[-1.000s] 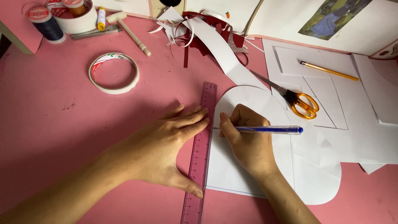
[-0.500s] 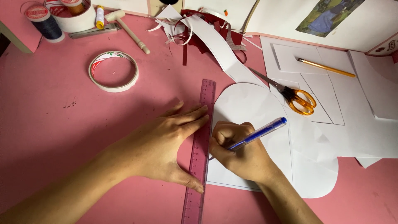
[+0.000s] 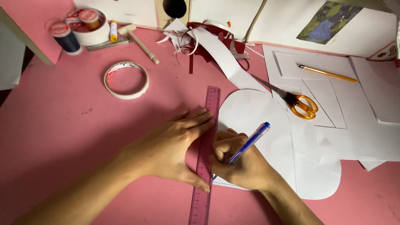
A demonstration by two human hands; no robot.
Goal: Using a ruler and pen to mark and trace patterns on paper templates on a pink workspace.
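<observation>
My left hand (image 3: 171, 148) lies flat on a pink translucent ruler (image 3: 206, 158), fingers spread, pinning it to the pink table along the left edge of a white rounded paper shape (image 3: 258, 112). My right hand (image 3: 239, 160) grips a blue pen (image 3: 250, 141), its tip down against the ruler's right edge near the paper's lower left corner. The pen's barrel tilts up to the right.
Orange-handled scissors (image 3: 302, 104) lie on white sheets at the right, with a yellow pencil (image 3: 327, 73) beyond. A tape ring (image 3: 126, 80), a small wooden mallet (image 3: 138, 39), a thread spool (image 3: 64, 36) and paper scraps (image 3: 196, 39) sit at the back.
My right hand has slid down along the ruler toward me, and the pen has swung from lying sideways to pointing up-right. The left hand and ruler have stayed put.
</observation>
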